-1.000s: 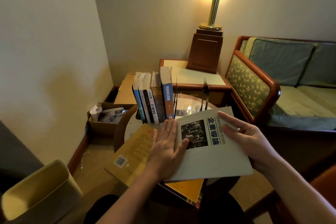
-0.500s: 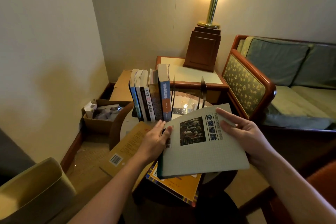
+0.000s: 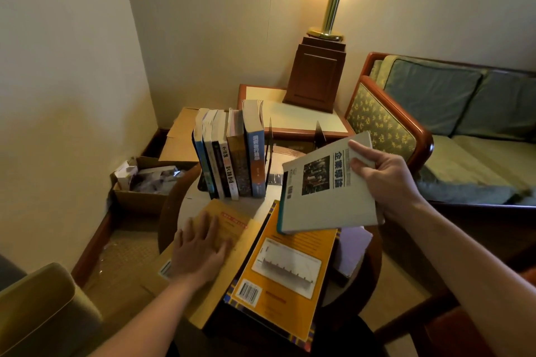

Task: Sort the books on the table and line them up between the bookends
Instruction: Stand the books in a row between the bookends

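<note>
1. Your right hand [image 3: 385, 180] grips the grey book [image 3: 327, 191] by its right edge, raised just right of the row [image 3: 232, 153]. A one-edge hold may slip.
2. Left hand [image 3: 200, 249] lies flat, fingers straight, on the tan book [image 3: 232, 223], which seems to overhang the worktop [image 3: 166, 211]. Pressing could tip it.
3. Slotting in could knock the right bookend [image 3: 319, 136].

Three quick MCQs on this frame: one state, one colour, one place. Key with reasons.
1. The grey book is: A standing upright; B lying flat; C held tilted in the air.
2. The book directly below it is: A green; B orange; C red.
3. The left hand rests on: A the tan book; B the grey book; C the orange book.
Key: C, the right hand grips it aloft; B, an orange cover shows beneath; A, its palm lies flat on the tan cover.
</note>
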A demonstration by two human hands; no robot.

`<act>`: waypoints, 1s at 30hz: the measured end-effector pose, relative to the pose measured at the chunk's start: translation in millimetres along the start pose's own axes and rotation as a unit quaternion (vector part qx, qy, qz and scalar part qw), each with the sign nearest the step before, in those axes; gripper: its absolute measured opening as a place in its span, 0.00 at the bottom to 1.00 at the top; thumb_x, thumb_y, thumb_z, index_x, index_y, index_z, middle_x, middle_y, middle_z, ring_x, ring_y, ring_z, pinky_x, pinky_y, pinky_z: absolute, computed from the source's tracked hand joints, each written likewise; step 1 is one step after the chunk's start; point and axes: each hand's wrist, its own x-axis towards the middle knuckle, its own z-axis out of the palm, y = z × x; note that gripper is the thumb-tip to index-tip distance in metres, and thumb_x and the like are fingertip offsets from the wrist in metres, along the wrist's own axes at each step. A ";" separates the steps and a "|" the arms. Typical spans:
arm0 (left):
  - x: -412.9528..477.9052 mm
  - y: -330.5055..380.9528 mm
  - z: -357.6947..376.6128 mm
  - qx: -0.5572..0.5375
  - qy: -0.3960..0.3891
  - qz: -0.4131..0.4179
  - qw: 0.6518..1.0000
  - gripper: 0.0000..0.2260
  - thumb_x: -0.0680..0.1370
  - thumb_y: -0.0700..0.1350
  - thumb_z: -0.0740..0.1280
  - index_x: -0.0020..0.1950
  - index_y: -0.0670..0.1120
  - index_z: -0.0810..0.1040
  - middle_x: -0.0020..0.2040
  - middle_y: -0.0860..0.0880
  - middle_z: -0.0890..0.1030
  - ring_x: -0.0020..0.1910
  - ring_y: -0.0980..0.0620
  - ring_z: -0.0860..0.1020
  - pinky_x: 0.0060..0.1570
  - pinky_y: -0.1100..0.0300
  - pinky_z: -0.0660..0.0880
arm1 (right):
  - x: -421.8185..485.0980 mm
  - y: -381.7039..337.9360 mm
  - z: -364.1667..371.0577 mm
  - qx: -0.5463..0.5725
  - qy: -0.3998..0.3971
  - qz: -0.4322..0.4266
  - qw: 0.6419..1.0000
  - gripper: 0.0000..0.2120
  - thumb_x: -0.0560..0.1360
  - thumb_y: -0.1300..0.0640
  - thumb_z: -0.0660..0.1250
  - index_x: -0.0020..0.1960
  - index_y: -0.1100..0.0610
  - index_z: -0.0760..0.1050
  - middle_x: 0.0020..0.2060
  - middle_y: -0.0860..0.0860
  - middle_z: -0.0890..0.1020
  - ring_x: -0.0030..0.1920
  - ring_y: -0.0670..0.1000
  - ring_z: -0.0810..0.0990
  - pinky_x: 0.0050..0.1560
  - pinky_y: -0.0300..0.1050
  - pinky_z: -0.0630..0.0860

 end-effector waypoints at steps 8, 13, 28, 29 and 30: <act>1.1 4.3 7.3 0.016 0.059 -0.003 0.998 0.33 0.80 0.69 0.41 0.81 0.58 0.37 0.82 0.53 0.37 0.81 0.44 0.38 0.78 0.45 0.38 | 71.5 -13.6 31.6 -0.084 0.065 -0.040 0.994 0.21 0.81 0.58 0.65 0.73 0.49 0.71 0.63 0.55 0.79 0.52 0.55 0.83 0.51 0.57 0.84; 6.4 8.5 6.1 0.030 0.064 -0.007 0.997 0.32 0.80 0.68 0.39 0.81 0.58 0.37 0.82 0.52 0.38 0.80 0.44 0.37 0.78 0.42 0.38 | 118.8 -25.2 68.0 -0.215 0.070 -0.121 0.967 0.20 0.82 0.61 0.63 0.73 0.53 0.71 0.66 0.57 0.79 0.35 0.52 0.80 0.32 0.38 0.80; 4.7 5.3 4.2 0.018 0.073 -0.005 0.997 0.31 0.81 0.67 0.38 0.81 0.57 0.38 0.81 0.53 0.38 0.80 0.44 0.36 0.77 0.43 0.36 | 147.6 -28.2 148.0 -0.301 -0.171 0.003 0.938 0.35 0.82 0.59 0.60 0.81 0.42 0.45 0.71 0.56 0.71 0.58 0.59 0.80 0.39 0.48 0.83; 5.1 5.1 4.3 0.014 0.072 -0.003 0.997 0.31 0.81 0.68 0.38 0.81 0.58 0.38 0.81 0.53 0.38 0.80 0.44 0.36 0.77 0.43 0.36 | 142.9 -29.2 150.4 -0.293 -0.187 0.011 0.938 0.36 0.83 0.57 0.59 0.81 0.41 0.42 0.71 0.58 0.70 0.56 0.60 0.80 0.41 0.55 0.85; 5.8 4.6 4.7 0.013 0.069 -0.002 0.998 0.31 0.81 0.68 0.38 0.81 0.58 0.38 0.81 0.53 0.38 0.80 0.44 0.36 0.77 0.43 0.37 | 138.7 -29.2 151.9 -0.293 -0.187 0.007 0.938 0.34 0.83 0.55 0.58 0.81 0.41 0.41 0.71 0.59 0.71 0.53 0.59 0.79 0.42 0.60 0.84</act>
